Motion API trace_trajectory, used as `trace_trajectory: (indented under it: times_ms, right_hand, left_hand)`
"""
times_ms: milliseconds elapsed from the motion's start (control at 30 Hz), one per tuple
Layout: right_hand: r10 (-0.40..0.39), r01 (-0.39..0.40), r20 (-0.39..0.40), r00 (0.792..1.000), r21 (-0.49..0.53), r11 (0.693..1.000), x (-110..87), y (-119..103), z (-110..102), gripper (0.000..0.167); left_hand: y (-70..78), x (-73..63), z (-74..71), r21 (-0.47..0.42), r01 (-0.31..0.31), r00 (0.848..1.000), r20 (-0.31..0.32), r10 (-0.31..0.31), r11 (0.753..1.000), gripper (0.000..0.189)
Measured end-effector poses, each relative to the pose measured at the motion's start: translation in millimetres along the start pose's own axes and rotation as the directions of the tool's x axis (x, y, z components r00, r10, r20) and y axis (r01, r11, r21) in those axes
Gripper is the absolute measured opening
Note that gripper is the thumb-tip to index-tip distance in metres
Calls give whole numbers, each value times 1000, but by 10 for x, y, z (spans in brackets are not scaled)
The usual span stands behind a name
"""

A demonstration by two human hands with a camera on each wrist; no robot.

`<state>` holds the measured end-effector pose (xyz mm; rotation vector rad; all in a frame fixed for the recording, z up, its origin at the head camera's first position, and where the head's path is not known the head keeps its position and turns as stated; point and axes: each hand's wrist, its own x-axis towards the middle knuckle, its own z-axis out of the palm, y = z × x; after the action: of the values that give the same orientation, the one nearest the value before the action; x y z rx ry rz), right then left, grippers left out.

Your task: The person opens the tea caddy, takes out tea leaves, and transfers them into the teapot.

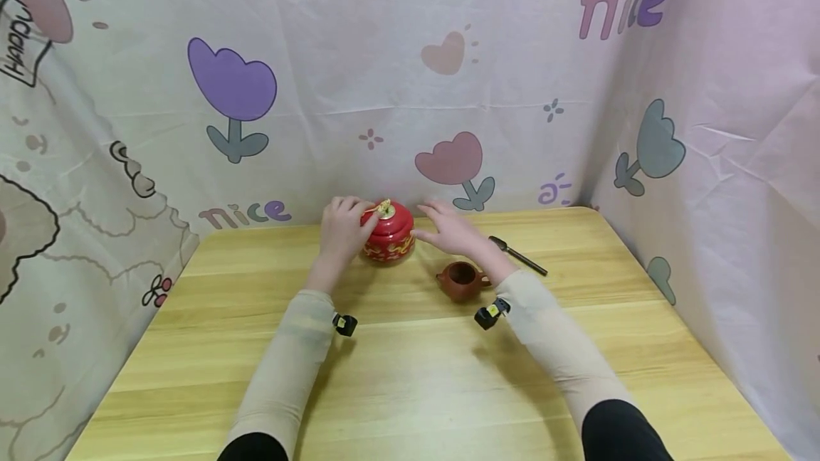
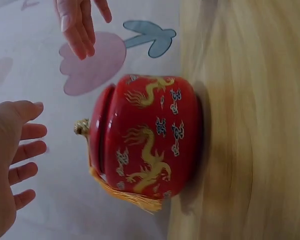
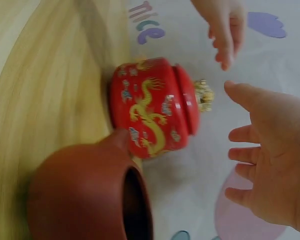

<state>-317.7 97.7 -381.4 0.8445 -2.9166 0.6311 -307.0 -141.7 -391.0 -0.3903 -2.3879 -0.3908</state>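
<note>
A red lidded jar (image 1: 389, 240) with golden dragons, a gold knob and a yellow tassel (image 2: 135, 198) stands at the back of the table, its lid (image 3: 185, 100) on. My left hand (image 1: 342, 228) is at the jar's left, above lid height; the left wrist view shows a gap between its spread fingers and the knob (image 2: 82, 127). On the other side, my right hand (image 1: 451, 230) is held with fingers apart, near the jar and clear of it in the right wrist view. Neither hand holds anything.
A brown clay teapot (image 1: 460, 282) without a lid stands right of the jar, below my right wrist. Behind my right forearm lies a dark-handled tool (image 1: 522, 258). A printed cloth (image 1: 333, 91) hangs just behind the table (image 1: 410, 390) and along both sides.
</note>
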Motion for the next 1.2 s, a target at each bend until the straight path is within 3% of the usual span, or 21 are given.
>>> trace_trajectory:
  times_ms: [233, 467, 800, 1200]
  right_hand:
    - [50, -50, 22, 998, -20, 999, 211, -59, 182, 84]
    - [109, -106, 50, 993, -65, 992, 371, -81, 368, 90]
    - [157, -155, 36, 987, -54, 986, 480, -160, 503, 94]
    - [192, -192, 26, 981, 1, 981, 496, -94, 612, 103]
  left_hand:
    - [-35, 125, 123, 44, 44, 994, 98, -48, 998, 36]
    - [-20, 227, 261, 75, 113, 973, 191, -126, 991, 41]
    - [-16, 210, 392, 38, 204, 958, 199, -208, 978, 41]
    - [2, 209, 442, -9, 241, 958, 160, -237, 970, 39]
